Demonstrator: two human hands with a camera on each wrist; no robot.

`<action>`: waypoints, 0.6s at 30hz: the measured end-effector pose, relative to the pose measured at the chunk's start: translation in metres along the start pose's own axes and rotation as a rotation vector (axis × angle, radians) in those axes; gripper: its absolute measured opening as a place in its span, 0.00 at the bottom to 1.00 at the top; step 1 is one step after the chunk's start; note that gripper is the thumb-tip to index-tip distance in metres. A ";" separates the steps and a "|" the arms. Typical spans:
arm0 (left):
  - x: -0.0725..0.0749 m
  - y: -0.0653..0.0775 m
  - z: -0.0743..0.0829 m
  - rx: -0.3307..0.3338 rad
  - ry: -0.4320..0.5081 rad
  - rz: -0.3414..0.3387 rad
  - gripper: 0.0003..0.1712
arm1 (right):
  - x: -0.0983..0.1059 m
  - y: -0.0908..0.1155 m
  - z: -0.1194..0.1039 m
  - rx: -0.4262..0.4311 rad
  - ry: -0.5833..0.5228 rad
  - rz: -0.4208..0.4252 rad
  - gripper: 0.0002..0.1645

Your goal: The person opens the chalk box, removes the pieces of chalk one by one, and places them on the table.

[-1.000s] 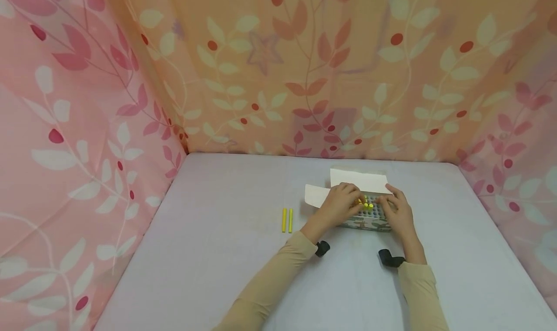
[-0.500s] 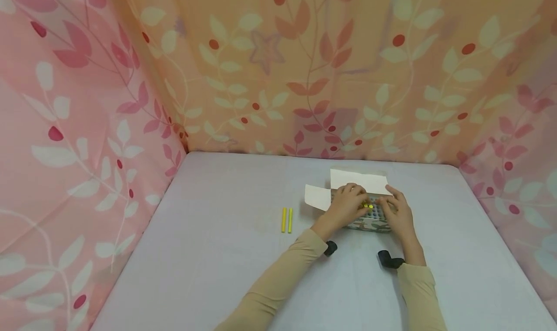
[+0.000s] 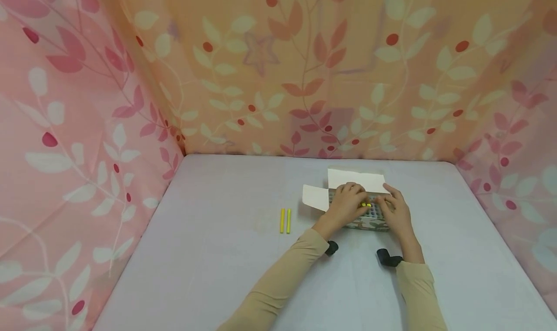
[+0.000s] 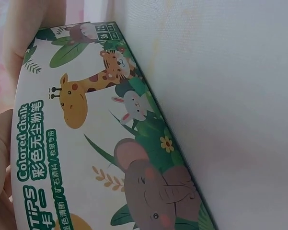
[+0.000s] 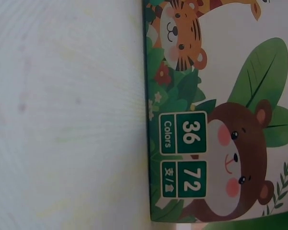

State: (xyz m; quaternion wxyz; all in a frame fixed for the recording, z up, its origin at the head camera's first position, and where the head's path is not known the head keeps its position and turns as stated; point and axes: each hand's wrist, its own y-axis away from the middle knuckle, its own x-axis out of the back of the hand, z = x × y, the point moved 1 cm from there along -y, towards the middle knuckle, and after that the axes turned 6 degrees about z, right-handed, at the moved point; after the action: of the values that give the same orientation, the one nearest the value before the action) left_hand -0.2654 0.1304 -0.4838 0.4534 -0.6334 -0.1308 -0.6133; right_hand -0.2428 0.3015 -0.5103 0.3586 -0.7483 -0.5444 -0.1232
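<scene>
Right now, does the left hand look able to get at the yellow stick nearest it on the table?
Probably yes: that yellow stick lies uncovered, with only the white side flap near the way; the left hand is over the chalk box.

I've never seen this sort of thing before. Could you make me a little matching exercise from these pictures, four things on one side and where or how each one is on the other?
Things:
1. Rectangular white-and-green cardboard box
2. Pair of slim yellow sticks
3. Person's bare right hand
4. Wide white cardboard flap

Places and states:
A. at the box's right end
B. lying side by side on the pale cloth-covered table, apart from the box
C. raised along the box's far edge
D. open on top, labelled "Colored chalk"

Right pairs: 1-D, 2-B, 3-A, 4-C
</scene>
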 end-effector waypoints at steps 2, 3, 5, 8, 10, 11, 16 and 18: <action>0.000 0.000 0.000 0.000 -0.001 0.009 0.11 | 0.000 0.000 0.001 0.004 0.002 0.003 0.18; 0.001 0.000 0.000 -0.001 -0.002 0.014 0.11 | 0.000 0.000 0.001 0.008 0.001 0.006 0.18; 0.001 -0.001 0.000 -0.001 -0.002 0.031 0.11 | 0.000 0.000 0.001 0.016 0.001 0.008 0.18; 0.003 -0.002 0.001 0.001 0.005 0.062 0.11 | -0.001 0.000 0.001 0.021 0.010 0.015 0.18; 0.004 -0.003 0.002 0.002 0.008 0.082 0.11 | -0.001 0.001 0.002 0.019 0.018 0.018 0.18; 0.004 -0.003 0.002 0.002 0.011 0.093 0.11 | -0.001 0.001 0.002 0.017 0.021 0.021 0.18; 0.008 -0.004 0.003 0.001 0.021 0.129 0.11 | 0.000 0.001 0.002 0.018 0.026 0.024 0.19; 0.011 -0.004 0.004 0.003 0.036 0.133 0.11 | 0.000 0.001 0.001 0.017 0.025 0.020 0.19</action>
State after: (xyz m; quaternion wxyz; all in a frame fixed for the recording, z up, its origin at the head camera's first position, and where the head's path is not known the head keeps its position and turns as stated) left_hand -0.2636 0.1312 -0.4721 0.4966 -0.6288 -0.0811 -0.5928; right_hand -0.2427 0.3021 -0.5117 0.3728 -0.7492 -0.5332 -0.1242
